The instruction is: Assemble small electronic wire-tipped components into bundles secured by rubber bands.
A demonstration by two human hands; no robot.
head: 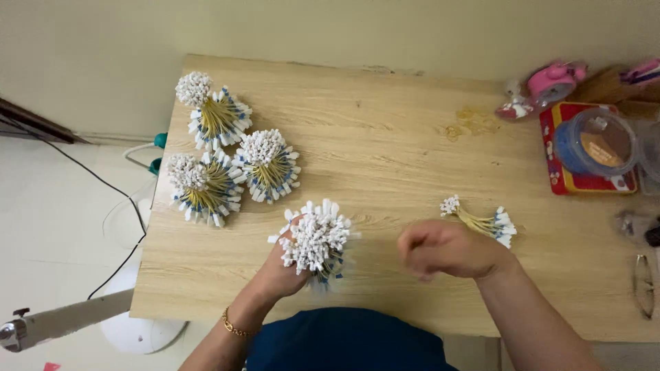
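My left hand grips a thick bundle of thin yellow cables with white connector tips, held upright just above the wooden table. My right hand hovers to its right with fingers curled in, blurred, nothing seen in it. Just beyond that hand a small loose bunch of the same cables lies flat on the table. Three finished bundles with white and blue ends lie at the table's far left.
A red tin with a round clear plastic tub on it sits far right. A pink toy-like object lies behind it. Spectacles rest at the right edge. A white lamp arm and black cable are left of the table.
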